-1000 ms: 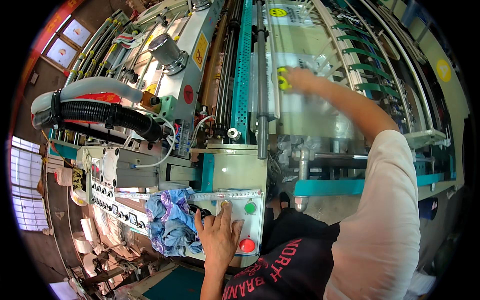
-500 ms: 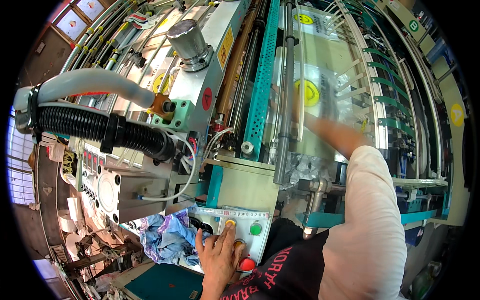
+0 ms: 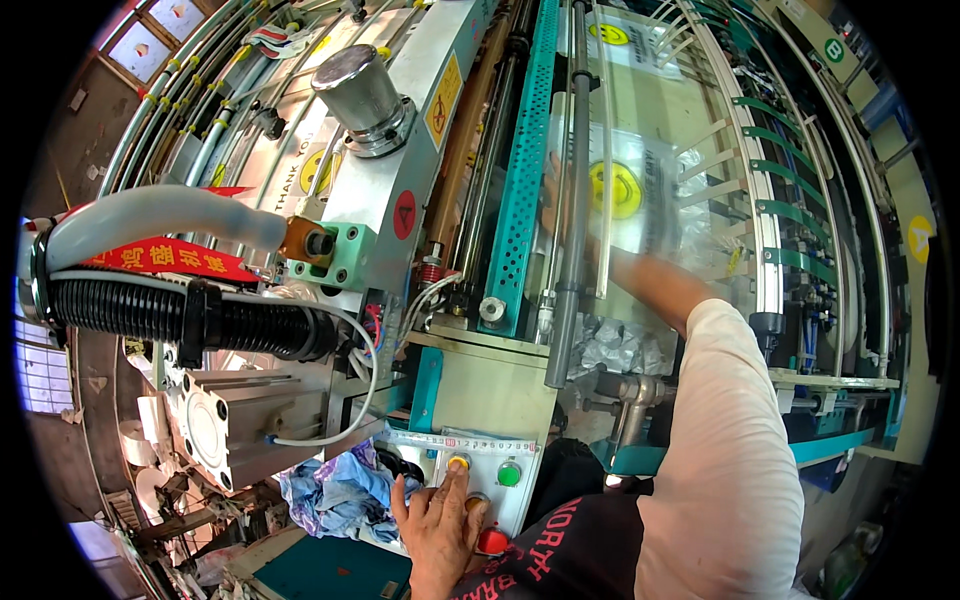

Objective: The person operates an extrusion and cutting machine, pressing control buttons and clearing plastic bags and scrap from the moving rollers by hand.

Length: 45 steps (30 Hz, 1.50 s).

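My left hand (image 3: 440,525) rests on the small control panel, fingers apart, a fingertip on the yellow button (image 3: 458,463). Near it on the panel are a green button (image 3: 509,474) and a red button (image 3: 491,542). My right arm (image 3: 660,287) stretches into the machine, and my right hand (image 3: 555,205) is behind the grey bar (image 3: 569,240), beside the perforated teal strip (image 3: 520,170). Its fingers are blurred and partly covered. Under that forearm lies clear plastic film printed with yellow smiley faces (image 3: 614,190).
A crumpled blue cloth (image 3: 340,490) lies left of the panel. Above it hang a black corrugated hose (image 3: 130,315) and a metal cylinder block (image 3: 240,420). Green curved strips (image 3: 795,215) line the machine's right side. Crumpled clear film (image 3: 615,345) sits below the grey bar.
The whole view has shifted slightly, bringing a red banner into sight at left. My left fingertip stays on the yellow button; my right arm remains reached in, the hand still blurred.
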{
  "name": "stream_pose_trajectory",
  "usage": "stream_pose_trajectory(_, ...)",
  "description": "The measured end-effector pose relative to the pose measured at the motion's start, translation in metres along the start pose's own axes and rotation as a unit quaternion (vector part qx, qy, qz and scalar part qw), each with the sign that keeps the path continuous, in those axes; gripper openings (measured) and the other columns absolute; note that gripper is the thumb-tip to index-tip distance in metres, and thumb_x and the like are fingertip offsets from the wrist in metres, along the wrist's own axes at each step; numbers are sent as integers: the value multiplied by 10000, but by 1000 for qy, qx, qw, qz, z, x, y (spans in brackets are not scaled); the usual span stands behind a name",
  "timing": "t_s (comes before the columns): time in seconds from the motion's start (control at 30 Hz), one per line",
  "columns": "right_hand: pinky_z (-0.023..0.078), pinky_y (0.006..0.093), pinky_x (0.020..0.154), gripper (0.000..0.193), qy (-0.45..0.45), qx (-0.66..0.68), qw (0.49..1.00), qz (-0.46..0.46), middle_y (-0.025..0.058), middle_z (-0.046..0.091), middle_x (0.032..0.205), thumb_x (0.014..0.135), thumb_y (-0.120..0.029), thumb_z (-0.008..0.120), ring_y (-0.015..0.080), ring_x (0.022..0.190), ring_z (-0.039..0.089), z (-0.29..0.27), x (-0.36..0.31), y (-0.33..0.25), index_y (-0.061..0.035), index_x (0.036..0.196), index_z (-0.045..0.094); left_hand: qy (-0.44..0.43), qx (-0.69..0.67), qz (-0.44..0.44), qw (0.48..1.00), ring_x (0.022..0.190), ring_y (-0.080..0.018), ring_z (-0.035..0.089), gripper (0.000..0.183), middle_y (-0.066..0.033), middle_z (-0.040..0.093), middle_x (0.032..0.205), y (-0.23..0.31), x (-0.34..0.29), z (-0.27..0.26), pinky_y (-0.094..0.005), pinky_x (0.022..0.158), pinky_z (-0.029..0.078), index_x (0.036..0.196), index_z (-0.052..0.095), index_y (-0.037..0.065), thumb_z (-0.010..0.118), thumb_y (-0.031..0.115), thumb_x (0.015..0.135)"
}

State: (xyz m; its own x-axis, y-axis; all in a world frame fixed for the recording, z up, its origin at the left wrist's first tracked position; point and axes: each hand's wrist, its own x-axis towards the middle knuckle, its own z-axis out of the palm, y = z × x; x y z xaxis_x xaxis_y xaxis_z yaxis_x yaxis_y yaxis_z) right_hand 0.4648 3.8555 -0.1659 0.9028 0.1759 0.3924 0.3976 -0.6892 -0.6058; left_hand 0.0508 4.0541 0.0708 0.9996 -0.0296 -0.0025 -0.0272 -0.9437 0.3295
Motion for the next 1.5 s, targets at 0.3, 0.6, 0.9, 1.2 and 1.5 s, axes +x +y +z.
stream_pose_trajectory(0.3,228,495,1016,439,5,-114,993,15,183,274,1417,774,-190,531,364,1193,360,-16,5,-43,-30,1180,483,-7,9,-4,1000,826,-224,527,553,-71,627,1011,-1,-3,2,-501,1019,239,1237,501,59,682,197,733)
stream_pose_trajectory(0.6,226,515,1008,431,4,-75,997,18,161,325,1387,787,-216,526,335,1203,367,-4,3,-29,-20,1171,501,-19,3,-21,1000,824,-210,540,576,-52,620,1078,0,-5,1,-519,1016,239,1264,485,77,678,213,739)
stream_pose_trajectory(0.9,224,535,1000,429,33,-60,997,31,140,377,1356,800,-242,521,306,1213,374,-14,-1,-22,-11,1162,519,-15,6,-6,1000,826,-213,535,590,-61,624,1040,-1,-6,1,-519,1014,236,1261,481,59,685,227,733)
stream_pose_trajectory(1.2,267,542,970,378,26,-290,953,88,114,437,1321,814,-260,496,303,1227,364,-93,-12,-3,6,1061,601,12,23,15,1000,827,-235,525,523,-89,630,939,1,-4,1,-504,1022,232,1206,509,40,675,212,741)
stream_pose_trajectory(1.5,498,412,604,154,-166,-573,801,36,79,656,855,767,-129,549,254,817,643,-221,-2,-12,-125,841,684,37,43,79,995,814,-246,534,452,-99,629,1032,-4,-2,-1,-509,1007,256,1144,537,31,669,212,751)
